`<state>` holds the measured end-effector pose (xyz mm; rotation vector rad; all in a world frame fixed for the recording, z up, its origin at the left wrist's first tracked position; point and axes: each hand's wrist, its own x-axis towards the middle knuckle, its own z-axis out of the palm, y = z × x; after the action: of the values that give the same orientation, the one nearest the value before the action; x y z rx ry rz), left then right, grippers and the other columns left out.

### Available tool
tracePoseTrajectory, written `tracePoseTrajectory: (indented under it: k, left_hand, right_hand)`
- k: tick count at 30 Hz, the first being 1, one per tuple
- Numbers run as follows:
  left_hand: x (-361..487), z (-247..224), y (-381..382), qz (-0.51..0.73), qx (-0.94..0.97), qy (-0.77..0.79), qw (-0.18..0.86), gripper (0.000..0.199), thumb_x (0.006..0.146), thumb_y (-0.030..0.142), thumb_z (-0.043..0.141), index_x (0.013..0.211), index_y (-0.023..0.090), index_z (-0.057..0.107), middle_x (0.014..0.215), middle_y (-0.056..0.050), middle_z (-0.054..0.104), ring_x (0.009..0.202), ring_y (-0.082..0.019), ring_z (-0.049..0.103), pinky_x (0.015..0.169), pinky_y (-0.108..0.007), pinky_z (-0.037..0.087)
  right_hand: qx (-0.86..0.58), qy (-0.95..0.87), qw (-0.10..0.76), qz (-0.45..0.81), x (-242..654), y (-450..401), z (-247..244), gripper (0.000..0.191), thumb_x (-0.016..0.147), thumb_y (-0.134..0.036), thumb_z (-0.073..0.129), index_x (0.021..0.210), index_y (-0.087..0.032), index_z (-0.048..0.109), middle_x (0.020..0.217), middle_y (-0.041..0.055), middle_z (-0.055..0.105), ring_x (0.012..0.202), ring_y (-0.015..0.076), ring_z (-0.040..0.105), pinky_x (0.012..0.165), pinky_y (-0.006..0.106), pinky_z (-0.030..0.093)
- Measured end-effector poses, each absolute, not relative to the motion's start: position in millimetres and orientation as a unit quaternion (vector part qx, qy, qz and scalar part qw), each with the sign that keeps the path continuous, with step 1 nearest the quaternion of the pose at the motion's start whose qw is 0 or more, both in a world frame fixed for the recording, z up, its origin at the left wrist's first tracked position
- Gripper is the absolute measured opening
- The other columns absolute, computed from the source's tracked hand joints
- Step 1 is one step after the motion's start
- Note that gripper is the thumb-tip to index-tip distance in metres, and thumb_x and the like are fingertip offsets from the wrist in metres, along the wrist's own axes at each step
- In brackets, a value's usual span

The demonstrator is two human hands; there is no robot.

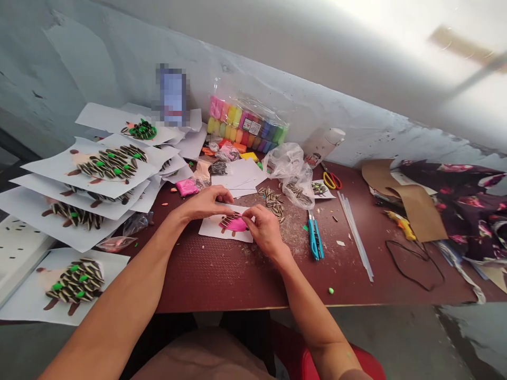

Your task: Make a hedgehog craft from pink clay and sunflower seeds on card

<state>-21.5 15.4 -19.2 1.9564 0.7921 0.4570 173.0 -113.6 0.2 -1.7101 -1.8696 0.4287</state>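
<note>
A small white paper sheet (pixel 216 229) lies on the dark red table (pixel 222 279) between my hands. On it sits a pink clay shape (pixel 235 225) with striped sunflower seeds (pixel 231 219) pressed into its upper side. My left hand (pixel 204 203) reaches over the sheet's top edge, fingers extended toward the clay. My right hand (pixel 265 230) pinches its fingertips at the seed rows, close to my left fingertips. A loose pile of sunflower seeds (pixel 274 203) lies just beyond my right hand.
Finished seed-and-clay pictures on paper (pixel 75 282) are stacked at the left. Behind my hands are a bag of coloured clay blocks (pixel 245 124) and a plastic bag (pixel 291 171). A blue utility knife (pixel 316 238), scissors (pixel 331 180) and glue sticks (pixel 354 235) lie to the right.
</note>
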Motion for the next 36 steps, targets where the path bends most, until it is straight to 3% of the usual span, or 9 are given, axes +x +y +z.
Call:
tracePoseTrajectory:
  k: [15, 27, 36]
  left_hand:
    - [-22.4, -21.6, 17.5, 0.154, 0.836, 0.321, 0.417, 0.047, 0.071, 0.062, 0.075, 0.094, 0.021, 0.073, 0.099, -0.004, 0.073, 0.094, -0.024, 0.065, 0.083, -0.033, 0.048]
    - [-22.5, -20.6, 17.5, 0.153, 0.842, 0.316, 0.411, 0.038, 0.071, 0.051, 0.077, 0.094, 0.021, 0.074, 0.097, -0.004, 0.072, 0.092, -0.022, 0.064, 0.081, -0.031, 0.047]
    - [-22.3, -22.3, 18.5, 0.152, 0.842, 0.314, 0.411, 0.04, 0.072, 0.054, 0.075, 0.094, 0.021, 0.073, 0.098, -0.004, 0.072, 0.093, -0.023, 0.064, 0.084, -0.033, 0.048]
  right_hand:
    - [-0.665, -0.696, 0.218, 0.158, 164.5, -112.4, -6.2, 0.007, 0.09, -0.017, 0.066, 0.086, -0.022, 0.07, 0.085, 0.001, 0.067, 0.078, 0.015, 0.061, 0.07, 0.025, 0.041]
    - [-0.662, -0.708, 0.201, 0.144, 160.2, -111.1, -9.9, 0.008, 0.092, -0.019, 0.064, 0.086, -0.022, 0.068, 0.087, 0.0022, 0.068, 0.079, 0.0158, 0.061, 0.069, 0.025, 0.039]
    - [-0.661, -0.713, 0.191, 0.135, 158.1, -111.5, -7.7, 0.01, 0.093, -0.018, 0.065, 0.084, -0.021, 0.068, 0.086, 0.0022, 0.067, 0.077, 0.0153, 0.06, 0.068, 0.024, 0.038]
